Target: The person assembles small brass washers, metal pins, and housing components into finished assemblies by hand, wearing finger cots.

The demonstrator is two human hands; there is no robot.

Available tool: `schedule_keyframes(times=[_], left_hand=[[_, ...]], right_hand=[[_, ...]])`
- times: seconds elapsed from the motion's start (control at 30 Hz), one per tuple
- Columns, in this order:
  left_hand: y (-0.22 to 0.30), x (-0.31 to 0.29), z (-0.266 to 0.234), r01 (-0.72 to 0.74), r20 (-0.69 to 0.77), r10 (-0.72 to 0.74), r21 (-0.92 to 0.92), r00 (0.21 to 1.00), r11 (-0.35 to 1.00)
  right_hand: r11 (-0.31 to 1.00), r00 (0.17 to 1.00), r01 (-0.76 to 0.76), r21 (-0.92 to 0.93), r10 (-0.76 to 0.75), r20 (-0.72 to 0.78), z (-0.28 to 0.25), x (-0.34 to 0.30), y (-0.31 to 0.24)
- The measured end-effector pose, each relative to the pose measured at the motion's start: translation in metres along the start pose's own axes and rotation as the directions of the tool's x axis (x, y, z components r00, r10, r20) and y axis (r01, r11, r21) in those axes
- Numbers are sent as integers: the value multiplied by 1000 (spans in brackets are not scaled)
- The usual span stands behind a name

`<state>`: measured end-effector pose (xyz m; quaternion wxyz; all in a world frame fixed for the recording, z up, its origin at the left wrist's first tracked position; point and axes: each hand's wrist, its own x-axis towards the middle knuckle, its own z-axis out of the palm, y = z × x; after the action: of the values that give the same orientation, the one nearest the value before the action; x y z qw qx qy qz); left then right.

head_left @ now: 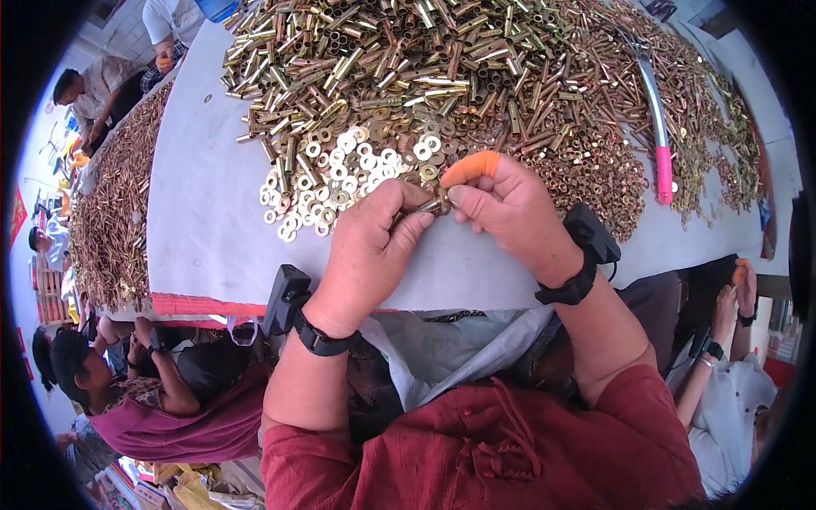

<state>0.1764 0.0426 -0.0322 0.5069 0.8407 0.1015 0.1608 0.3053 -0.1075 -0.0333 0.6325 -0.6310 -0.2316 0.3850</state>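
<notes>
Washers lie heaped on a pale table beyond the left hand, which pinches a metal part over the table. The right hand, one finger in an orange cover, grips the part's other end; farther right lies a pink-handled tool.

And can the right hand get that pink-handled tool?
Probably yes: nothing covers the tool's pink handle, out to the right of the right hand, though that hand looks busy at a small metal fastener.
</notes>
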Motion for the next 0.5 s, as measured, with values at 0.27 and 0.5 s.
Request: schedule_keyframes(times=[0.27, 0.5], left_hand=[[-3, 0, 1, 59, 23, -57, -91, 998, 994], [-7, 0, -3, 182, -7, -194, -305, 981, 935]], right_hand=[[875, 925, 341, -344, -377, -41, 7, 0, 15], [803, 942, 242, -544, -329, -67, -14, -4, -10]])
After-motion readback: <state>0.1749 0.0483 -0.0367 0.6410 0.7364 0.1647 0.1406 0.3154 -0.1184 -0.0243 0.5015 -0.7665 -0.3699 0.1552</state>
